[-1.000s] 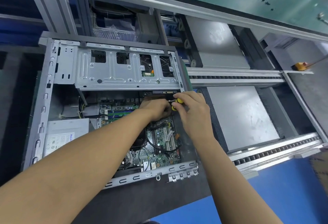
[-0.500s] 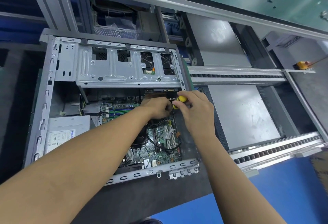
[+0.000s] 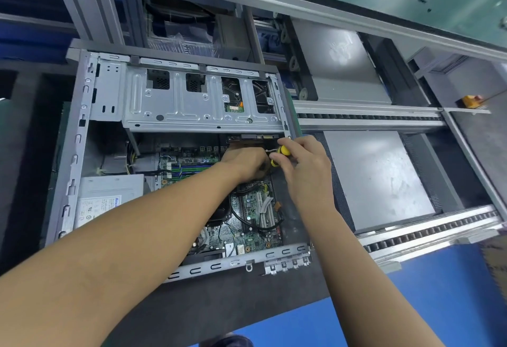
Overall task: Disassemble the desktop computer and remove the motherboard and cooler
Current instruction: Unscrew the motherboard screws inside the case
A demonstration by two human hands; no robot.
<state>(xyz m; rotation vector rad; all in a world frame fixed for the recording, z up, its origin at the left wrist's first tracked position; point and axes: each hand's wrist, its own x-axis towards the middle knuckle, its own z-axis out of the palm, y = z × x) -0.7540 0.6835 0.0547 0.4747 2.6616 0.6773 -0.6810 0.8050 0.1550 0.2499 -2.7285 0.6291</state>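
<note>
Little changes: our right hand (image 3: 304, 173) still pinches the yellow screwdriver (image 3: 282, 151); our left hand (image 3: 244, 164) curls, its hold we cannot tell; the motherboard (image 3: 255, 206) stays in.

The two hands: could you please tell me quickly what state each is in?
Left hand: curled, its hold cannot be told.
Right hand: grips the yellow screwdriver.

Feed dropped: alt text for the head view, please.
Inside an open grey metal desktop case, the right hand pinches a yellow-handled screwdriver while the left hand curls beside it, over the green motherboard.
</note>
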